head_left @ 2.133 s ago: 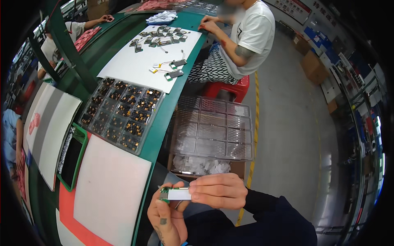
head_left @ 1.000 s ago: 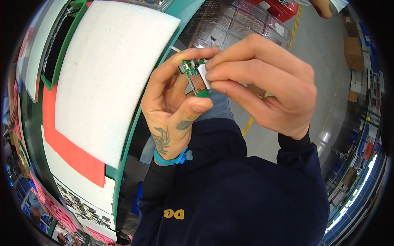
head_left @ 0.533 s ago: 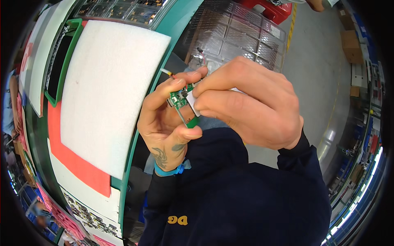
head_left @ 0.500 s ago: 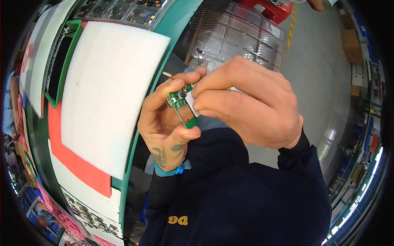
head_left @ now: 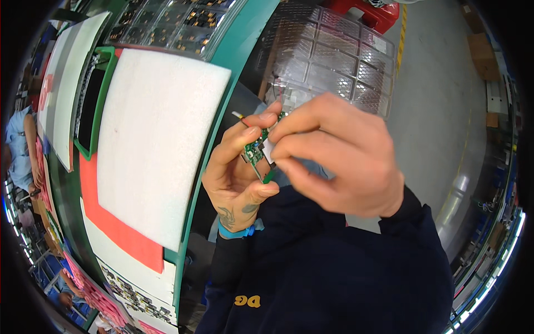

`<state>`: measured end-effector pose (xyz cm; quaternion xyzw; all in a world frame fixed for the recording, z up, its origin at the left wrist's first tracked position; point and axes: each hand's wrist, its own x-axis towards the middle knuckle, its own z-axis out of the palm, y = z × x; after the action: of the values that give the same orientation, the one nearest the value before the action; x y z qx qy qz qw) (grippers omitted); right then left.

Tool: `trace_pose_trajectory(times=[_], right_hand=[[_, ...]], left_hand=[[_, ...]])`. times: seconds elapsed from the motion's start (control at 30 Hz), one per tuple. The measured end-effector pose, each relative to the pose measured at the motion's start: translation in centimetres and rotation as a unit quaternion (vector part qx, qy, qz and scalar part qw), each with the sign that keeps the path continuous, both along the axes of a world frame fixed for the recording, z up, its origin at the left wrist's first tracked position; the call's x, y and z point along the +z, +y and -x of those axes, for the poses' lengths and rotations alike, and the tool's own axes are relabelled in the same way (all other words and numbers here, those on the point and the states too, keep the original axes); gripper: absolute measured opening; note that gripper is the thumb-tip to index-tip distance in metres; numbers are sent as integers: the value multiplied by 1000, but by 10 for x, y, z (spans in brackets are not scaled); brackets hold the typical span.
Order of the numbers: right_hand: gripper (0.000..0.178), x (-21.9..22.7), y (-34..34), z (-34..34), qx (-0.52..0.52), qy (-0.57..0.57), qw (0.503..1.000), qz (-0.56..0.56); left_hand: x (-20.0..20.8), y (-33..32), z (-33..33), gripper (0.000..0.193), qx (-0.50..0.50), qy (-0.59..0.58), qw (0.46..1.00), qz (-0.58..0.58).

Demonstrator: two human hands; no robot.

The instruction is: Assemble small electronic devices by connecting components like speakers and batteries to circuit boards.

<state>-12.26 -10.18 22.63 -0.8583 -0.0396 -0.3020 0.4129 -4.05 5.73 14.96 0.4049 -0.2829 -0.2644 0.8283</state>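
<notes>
Above my lap, my left hand (head_left: 236, 175) grips a small green circuit board (head_left: 254, 154) by its edges, thumb at the lower end and fingers behind the upper end. A short wire (head_left: 238, 116) with a pale tip sticks out beyond the fingers. My right hand (head_left: 347, 158) comes from the right with thumb and fingers pinched together at a flat white piece (head_left: 268, 149) lying against the board. Those fingertips partly cover the white piece and the board's right side.
On the green-edged bench at left lie a white foam sheet (head_left: 161, 139), a red sheet (head_left: 125, 236) and a green tray (head_left: 107, 92). Clear trays with small parts (head_left: 172, 25) stand at the back. Beyond my hands is a clear compartment tray (head_left: 334, 53). Another person (head_left: 22, 145) sits far left.
Both hands and the board have shifted slightly right and down in the picture. My right fingers have moved up along the white piece, and the thumb sits farther from the fingertips.
</notes>
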Motion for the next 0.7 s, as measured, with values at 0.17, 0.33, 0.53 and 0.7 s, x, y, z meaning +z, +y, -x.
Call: trace_pose_trajectory(times=[0.17, 0.33, 0.53, 0.7], right_hand=[[9, -6, -7, 13, -146, -74, 974, -154], [13, -48, -37, 52, -262, -125, 837, -464], [21, -217, -81, 101, -394, 192, 888, -142], [23, -252, -95, 113, -337, 271, 901, 30]], left_hand=[[0, -12, 4, 71, -50, 86, 992, 82], [3, -20, 0, 67, -75, 188, 973, 113], [-4, -21, -8, 64, -114, 201, 966, 113], [-5, -27, -9, 64, -121, 228, 961, 101]])
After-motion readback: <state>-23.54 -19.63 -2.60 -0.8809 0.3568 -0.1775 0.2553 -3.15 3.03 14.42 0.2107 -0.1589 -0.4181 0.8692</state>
